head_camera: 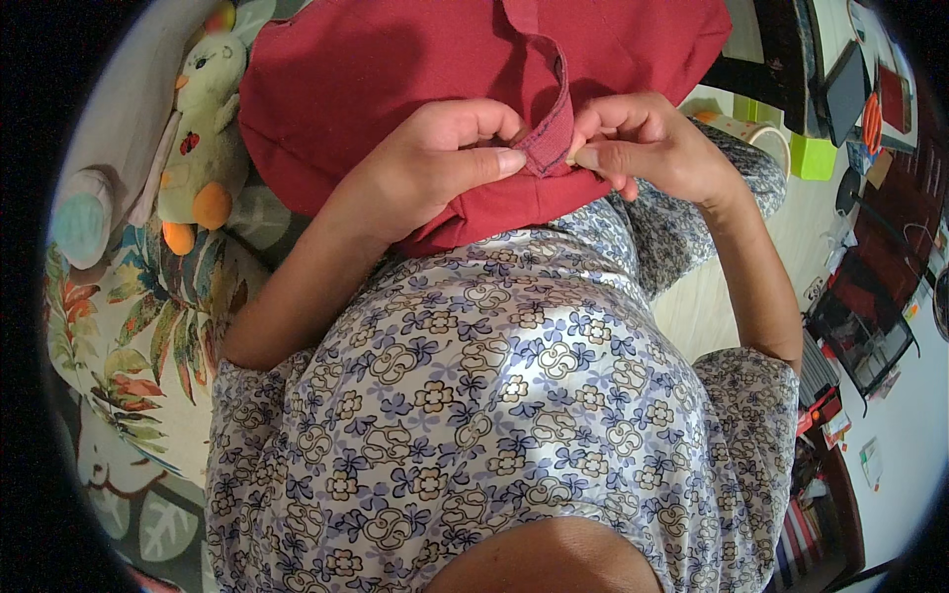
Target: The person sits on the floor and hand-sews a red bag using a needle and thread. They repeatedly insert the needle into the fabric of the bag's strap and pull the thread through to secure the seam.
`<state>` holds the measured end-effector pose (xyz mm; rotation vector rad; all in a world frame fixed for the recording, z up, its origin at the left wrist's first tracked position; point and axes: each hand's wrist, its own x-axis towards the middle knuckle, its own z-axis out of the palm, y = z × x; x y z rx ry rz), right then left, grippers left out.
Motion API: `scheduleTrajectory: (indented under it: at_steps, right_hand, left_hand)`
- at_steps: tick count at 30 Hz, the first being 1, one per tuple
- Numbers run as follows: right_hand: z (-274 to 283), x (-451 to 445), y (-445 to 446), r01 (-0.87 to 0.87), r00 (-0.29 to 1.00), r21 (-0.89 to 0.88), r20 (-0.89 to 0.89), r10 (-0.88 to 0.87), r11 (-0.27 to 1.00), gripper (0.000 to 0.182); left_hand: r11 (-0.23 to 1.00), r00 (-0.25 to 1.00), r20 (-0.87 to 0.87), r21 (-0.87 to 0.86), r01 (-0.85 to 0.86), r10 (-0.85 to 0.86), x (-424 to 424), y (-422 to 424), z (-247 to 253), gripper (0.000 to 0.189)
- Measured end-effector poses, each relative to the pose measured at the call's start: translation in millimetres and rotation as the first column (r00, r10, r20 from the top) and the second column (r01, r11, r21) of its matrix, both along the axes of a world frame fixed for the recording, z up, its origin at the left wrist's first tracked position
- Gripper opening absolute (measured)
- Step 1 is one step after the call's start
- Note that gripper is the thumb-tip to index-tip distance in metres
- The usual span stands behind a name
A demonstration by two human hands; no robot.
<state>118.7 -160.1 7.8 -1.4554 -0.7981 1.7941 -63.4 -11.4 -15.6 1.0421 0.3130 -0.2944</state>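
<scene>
A red fabric bag (334,96) lies across my lap, with a strap (552,141) edged in dark stitching running down to its near rim. My left hand (452,152) pinches the left side of the strap's end between thumb and fingers. On the other side, my right hand (645,148) has thumb and forefinger closed at the strap's right edge, by the rim. Whether a needle or thread is between those fingertips is too small to tell.
A plush bird toy (211,133) and a leaf-patterned cushion (170,319) are at the left. To the right are a bright green container (812,157), orange-handled scissors (872,122) and a dark tablet-like object (847,93).
</scene>
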Motion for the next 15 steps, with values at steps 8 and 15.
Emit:
scheduleTrajectory:
  at_steps: [8, 15]
  right_hand:
    - [-3, -2, 3, -0.037, 0.999, -0.023, -0.007, 0.036, 0.999, 0.013]
    - [-11, -7, -4, -0.002, 0.998, -0.032, -0.062, 0.000, 0.999, 0.013]
  left_hand:
    - [0.999, 0.998, 0.040, -0.019, 0.047, -0.047, 3, 0, -8, 0.015]
    - [0.995, 0.996, 0.024, -0.039, 0.089, -0.088, 6, 1, -7, 0.015]
